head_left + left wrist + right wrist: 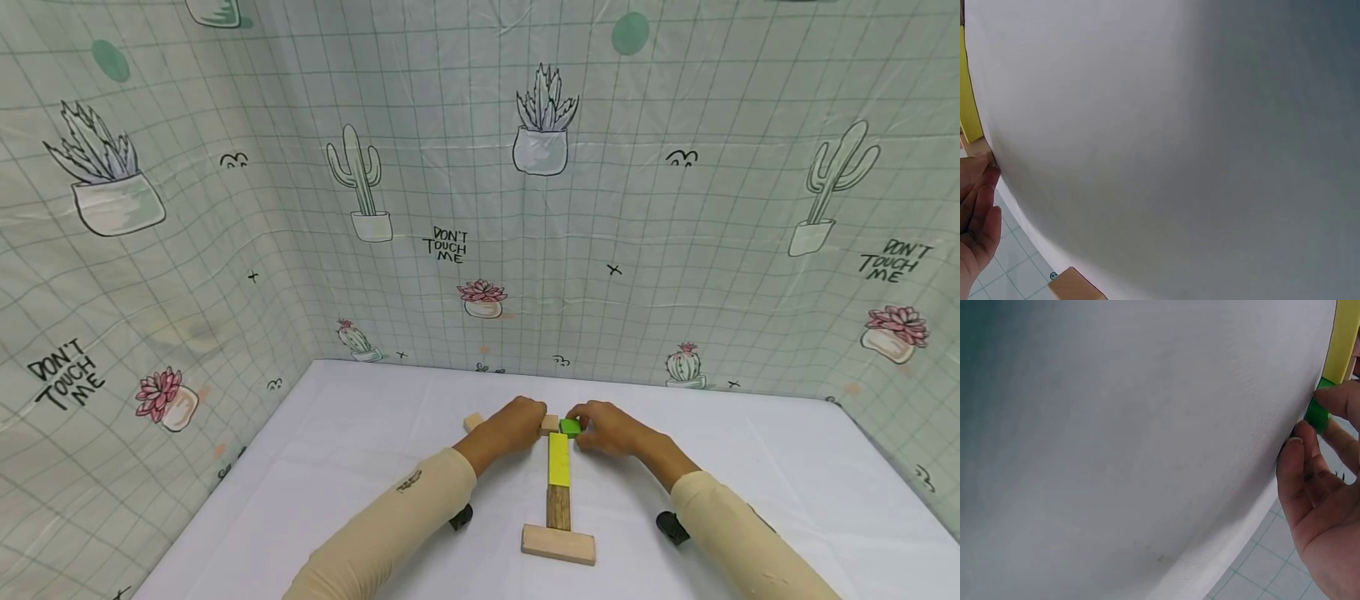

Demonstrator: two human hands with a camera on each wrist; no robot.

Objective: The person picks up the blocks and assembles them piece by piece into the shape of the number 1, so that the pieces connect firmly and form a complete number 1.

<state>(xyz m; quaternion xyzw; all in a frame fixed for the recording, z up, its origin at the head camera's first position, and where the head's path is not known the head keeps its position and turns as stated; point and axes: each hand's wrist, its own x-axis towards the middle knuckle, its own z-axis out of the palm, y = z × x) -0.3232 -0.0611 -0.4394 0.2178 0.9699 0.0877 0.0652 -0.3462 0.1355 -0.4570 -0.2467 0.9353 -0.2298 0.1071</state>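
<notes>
My left hand [517, 423] pinches a small light wooden block [550, 424] at the far end of a row of blocks. Beside it, my right hand [609, 428] grips a green block [570, 427] between thumb and finger; the right wrist view shows the green block [1317, 415] partly covered by the fingers. From these two, a yellow block [558, 458] runs toward me, then a dark brown block [558, 507]. A longer light wooden block [558, 543] lies crosswise at the near end. In the left wrist view, fingertips cover part of the wooden block [980, 148].
Another light wooden block [473, 422] lies beyond my left wrist, partly hidden by it. The white table [360, 433] meets a patterned cloth backdrop [405, 317] at the back and sides. A small black object [672, 527] shows beside my right forearm.
</notes>
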